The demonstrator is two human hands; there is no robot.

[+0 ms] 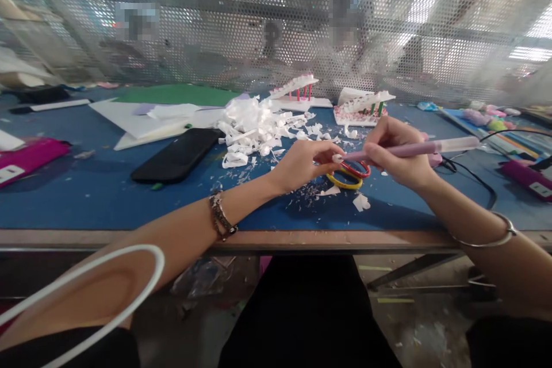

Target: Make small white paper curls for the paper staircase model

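My right hand [399, 152] is closed round a slim pink pen-like tool [407, 150] with a translucent rear end, held almost level and pointing left. Its tip meets a small white piece [337, 158], which my left hand [302, 165] pinches between thumb and fingers. Just under both hands, a red loop [361, 172] and a yellow loop [345, 184] lie on the blue table; they look like scissor handles, the rest being hidden. White scraps [361, 202] and fine crumbs are scattered around them.
A heap of white paper-like scraps [252, 126] lies left of centre, beside a black phone [176, 155]. Behind stand two white stair-like models [297, 95] [364, 106]. Green sheet [176, 94] and white sheets lie back left; a black cable [474, 178] runs at right.
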